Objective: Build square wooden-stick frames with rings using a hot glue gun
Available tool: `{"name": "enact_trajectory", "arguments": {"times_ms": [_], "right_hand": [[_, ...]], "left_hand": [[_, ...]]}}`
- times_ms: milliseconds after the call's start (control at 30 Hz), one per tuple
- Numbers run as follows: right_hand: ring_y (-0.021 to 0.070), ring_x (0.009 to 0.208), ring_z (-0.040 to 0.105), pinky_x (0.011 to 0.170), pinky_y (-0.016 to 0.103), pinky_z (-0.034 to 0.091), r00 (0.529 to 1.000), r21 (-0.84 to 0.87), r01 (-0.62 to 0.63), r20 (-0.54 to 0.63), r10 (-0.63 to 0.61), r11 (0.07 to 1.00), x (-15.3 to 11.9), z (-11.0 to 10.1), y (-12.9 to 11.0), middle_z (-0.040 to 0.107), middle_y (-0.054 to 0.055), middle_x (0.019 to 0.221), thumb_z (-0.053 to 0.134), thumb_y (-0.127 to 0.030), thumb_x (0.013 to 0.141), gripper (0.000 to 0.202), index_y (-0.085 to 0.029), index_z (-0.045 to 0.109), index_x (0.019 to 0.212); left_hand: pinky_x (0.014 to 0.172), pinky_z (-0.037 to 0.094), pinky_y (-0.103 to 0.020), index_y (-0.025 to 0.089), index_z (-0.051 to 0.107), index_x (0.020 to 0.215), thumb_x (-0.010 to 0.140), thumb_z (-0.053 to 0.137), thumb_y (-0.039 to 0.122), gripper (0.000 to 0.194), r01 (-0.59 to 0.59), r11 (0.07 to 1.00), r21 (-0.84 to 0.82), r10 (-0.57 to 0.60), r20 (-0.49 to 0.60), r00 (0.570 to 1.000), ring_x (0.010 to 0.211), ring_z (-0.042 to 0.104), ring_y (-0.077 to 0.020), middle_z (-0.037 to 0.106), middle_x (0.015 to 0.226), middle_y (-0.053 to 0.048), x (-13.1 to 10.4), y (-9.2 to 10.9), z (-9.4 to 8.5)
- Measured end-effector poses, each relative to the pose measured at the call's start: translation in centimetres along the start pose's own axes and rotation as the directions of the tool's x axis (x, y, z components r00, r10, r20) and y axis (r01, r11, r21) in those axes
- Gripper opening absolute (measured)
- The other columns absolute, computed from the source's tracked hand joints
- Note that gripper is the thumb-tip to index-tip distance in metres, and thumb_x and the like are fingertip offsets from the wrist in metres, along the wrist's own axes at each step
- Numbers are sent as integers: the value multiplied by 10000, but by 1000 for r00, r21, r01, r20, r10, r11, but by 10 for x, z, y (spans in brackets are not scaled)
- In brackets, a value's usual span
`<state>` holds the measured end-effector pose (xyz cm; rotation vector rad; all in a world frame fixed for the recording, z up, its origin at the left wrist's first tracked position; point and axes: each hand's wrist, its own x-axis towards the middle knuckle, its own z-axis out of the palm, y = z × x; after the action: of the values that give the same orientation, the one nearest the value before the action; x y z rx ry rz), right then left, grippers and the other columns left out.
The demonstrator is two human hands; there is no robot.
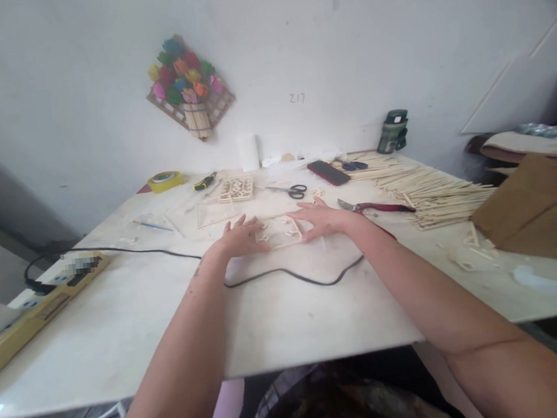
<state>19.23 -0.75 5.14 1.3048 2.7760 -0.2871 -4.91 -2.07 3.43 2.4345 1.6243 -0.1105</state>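
Note:
A small rectangular frame of pale wooden sticks (pixel 298 230) lies on the table between my two hands, with short stick pieces inside its corners. My left hand (pixel 239 237) spans the left end, its fingers bent over the edge. At the right end, my right hand (pixel 322 219) has thumb and fingers spread across the corners, gripping from the side. Parts of the frame's left end are hidden by my fingers. Just behind sits a finished-looking stick lattice panel (pixel 236 189). Black-handled scissors (pixel 297 191) lie beyond the frame, and red-handled pruning shears (pixel 380 207) are right of my right hand.
A black cable (pixel 284 271) crosses the table in front of my hands from a power strip (pixel 48 307). Many loose sticks (pixel 433 195) spread at right near a cardboard box (pixel 536 206). A phone (pixel 328 173), yellow tape (pixel 165 181), utility knife (pixel 204 181) and bottle (pixel 393 132) stand farther back.

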Motion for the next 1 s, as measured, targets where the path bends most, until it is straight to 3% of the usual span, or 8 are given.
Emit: {"name": "enact_trajectory", "arguments": {"times_ms": [267, 400, 633, 1000], "right_hand": [[246, 1333, 34, 1059, 445, -47, 999, 69, -35, 40, 32, 997, -1, -2, -2, 232, 9, 1432, 527, -516, 670, 815, -271, 209, 1380], [275, 1330, 28, 1054, 464, -12, 993, 70, -109, 41, 107, 992, -1, -2, -3, 195, 25, 1443, 548, -530, 648, 841, -265, 223, 1377], [235, 1333, 65, 1057, 436, -40, 996, 51, -86, 30, 85, 995, 2, 2, -4, 250, 47, 1425, 556, -511, 640, 860, -236, 216, 1380], [236, 1332, 64, 1046, 455, -65, 995, 67, -95, 33, 93, 993, 4, 2, -2, 290, 41, 1409, 570, -503, 627, 874, -257, 201, 1380]], "left_hand": [[1035, 31, -517, 259, 322, 1323, 622, 430, 690, 830, -1, 1000, -21, 1, -4, 1000, 1332, 28, -251, 157, 1446, 6, 0, 0, -1], [1036, 30, -511, 267, 330, 1316, 622, 429, 690, 819, -5, 999, -35, 5, -11, 1000, 1332, 42, -242, 167, 1444, 2, 1, -2, 0], [1040, 34, -508, 263, 352, 1303, 584, 469, 692, 845, -2, 999, -45, 1, -32, 1000, 1330, 67, -247, 200, 1437, -7, 4, -2, 2], [1054, 19, -460, 180, 161, 1381, 560, 507, 664, 1014, 40, 999, -32, -43, -108, 993, 1330, 92, -217, 271, 1408, -89, 4, -3, 5]]}}
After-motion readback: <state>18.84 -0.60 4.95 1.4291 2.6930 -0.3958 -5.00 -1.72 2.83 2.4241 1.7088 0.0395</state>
